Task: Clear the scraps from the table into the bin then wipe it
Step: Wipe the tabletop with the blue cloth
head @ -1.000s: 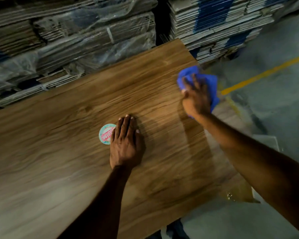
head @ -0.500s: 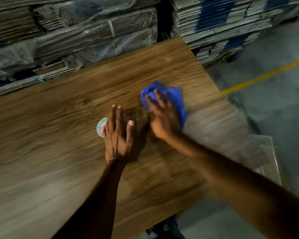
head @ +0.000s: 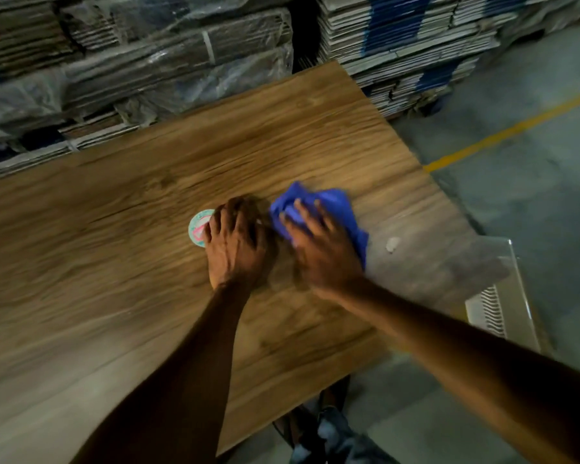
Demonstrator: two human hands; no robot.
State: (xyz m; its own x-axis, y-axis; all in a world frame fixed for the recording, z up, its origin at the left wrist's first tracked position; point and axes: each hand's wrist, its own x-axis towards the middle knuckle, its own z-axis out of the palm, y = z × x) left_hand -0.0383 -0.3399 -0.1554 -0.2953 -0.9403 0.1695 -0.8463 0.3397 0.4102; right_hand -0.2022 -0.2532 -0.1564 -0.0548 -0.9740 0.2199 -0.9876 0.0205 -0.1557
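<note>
A wooden table (head: 114,262) fills the middle of the view. My right hand (head: 322,252) presses a crumpled blue cloth (head: 332,205) flat against the tabletop with spread fingers. Just left of it, my left hand (head: 236,242) rests on the wood with its fingers bent down, partly covering a round teal and pink sticker (head: 198,227). A small pale scrap (head: 392,244) lies on the table to the right of the cloth.
A clear plastic bin (head: 513,296) stands on the floor past the table's right edge. Wrapped stacks of flattened cardboard (head: 148,68) line the far side. A yellow line (head: 516,128) crosses the grey floor at the right.
My right hand has swept the blue cloth from the table's far right edge inward, beside my left hand. My left hand's fingers have bent down from flat.
</note>
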